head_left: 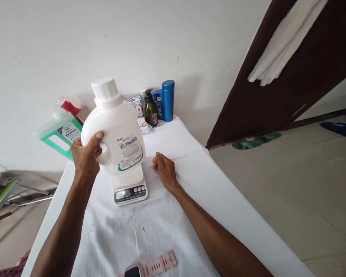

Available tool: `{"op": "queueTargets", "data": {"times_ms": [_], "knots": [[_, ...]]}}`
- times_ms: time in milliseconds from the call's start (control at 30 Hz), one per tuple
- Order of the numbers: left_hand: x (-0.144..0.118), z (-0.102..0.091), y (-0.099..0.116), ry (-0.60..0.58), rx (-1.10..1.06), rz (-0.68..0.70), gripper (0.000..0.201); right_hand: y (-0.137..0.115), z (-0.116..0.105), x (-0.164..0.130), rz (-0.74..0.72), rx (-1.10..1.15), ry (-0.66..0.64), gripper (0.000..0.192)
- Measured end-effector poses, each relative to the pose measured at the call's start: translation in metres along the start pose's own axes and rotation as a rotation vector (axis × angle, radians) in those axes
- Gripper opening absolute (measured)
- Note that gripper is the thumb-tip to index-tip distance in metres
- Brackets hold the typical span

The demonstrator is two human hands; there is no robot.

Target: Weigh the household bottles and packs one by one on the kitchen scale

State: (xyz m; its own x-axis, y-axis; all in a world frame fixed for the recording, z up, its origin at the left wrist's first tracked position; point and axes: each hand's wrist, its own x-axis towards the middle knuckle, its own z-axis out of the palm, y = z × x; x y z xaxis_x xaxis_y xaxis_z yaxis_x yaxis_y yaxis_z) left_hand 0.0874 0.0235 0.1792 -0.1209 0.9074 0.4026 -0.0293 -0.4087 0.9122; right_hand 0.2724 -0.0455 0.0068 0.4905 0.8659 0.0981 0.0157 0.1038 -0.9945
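My left hand (pixel 88 154) is wrapped round the handle of a large white detergent jug (pixel 115 123) with a ribbed white cap and a printed label. The jug leans a little, above a white digital kitchen scale (pixel 130 194); whether its base touches the weighing plate I cannot tell. Buttons and a small display show on the scale's front. To the right of the scale, my right hand (pixel 165 169) rests on the white cloth, fingers curled in and thumb on top, with nothing visible in it.
Behind the jug stand a green-liquid jug (pixel 63 132), a red bottle (pixel 71 110), a dark pump bottle (pixel 150 109) and a blue bottle (pixel 168 100). A pink-strapped watch (pixel 152 267) lies on the white-covered table (pixel 190 173) near me. Slippers (pixel 256 141) are on the floor at right.
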Motion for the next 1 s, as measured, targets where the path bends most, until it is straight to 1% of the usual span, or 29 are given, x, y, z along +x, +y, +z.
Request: {"op": "queueTargets", "data": {"times_ms": [67,133,200,333,433,500,600,700,800,867,933,1000], "knots": [[0.012,0.026,0.002,-0.035,-0.015,0.022,0.062,0.0,0.0,0.0,-0.015,0.008,0.003,0.069],[0.025,0.055,-0.004,-0.068,-0.039,0.01,0.065,0.001,-0.001,0.0,-0.024,0.005,0.005,0.07],[0.035,0.086,-0.019,-0.086,-0.05,-0.02,0.064,0.002,-0.001,0.002,-0.023,0.004,0.003,0.07],[0.047,0.145,-0.059,-0.098,-0.041,-0.065,0.057,0.004,-0.001,0.004,-0.02,0.012,0.015,0.071],[0.05,0.177,-0.083,-0.087,-0.04,-0.1,0.055,0.004,-0.001,0.005,-0.026,0.016,0.024,0.072],[0.052,0.192,-0.092,-0.084,-0.054,-0.112,0.054,0.003,-0.001,0.005,-0.028,0.01,0.023,0.07],[0.056,0.206,-0.101,-0.08,-0.104,-0.09,0.052,0.001,-0.002,0.004,-0.023,0.005,0.018,0.066],[0.059,0.212,-0.11,-0.075,-0.157,-0.054,0.05,0.0,-0.003,0.004,-0.019,-0.007,0.018,0.065],[0.059,0.211,-0.118,-0.039,-0.177,-0.029,0.048,0.002,-0.003,0.004,0.003,-0.022,0.015,0.068],[0.059,0.208,-0.121,-0.016,-0.151,-0.021,0.048,0.004,-0.003,0.003,0.028,-0.022,0.003,0.07],[0.058,0.204,-0.122,-0.037,-0.117,-0.026,0.047,0.006,-0.003,0.002,0.05,-0.02,-0.006,0.071],[0.057,0.198,-0.12,-0.109,-0.096,-0.036,0.045,0.007,-0.003,0.001,0.07,-0.026,-0.003,0.071]]}}
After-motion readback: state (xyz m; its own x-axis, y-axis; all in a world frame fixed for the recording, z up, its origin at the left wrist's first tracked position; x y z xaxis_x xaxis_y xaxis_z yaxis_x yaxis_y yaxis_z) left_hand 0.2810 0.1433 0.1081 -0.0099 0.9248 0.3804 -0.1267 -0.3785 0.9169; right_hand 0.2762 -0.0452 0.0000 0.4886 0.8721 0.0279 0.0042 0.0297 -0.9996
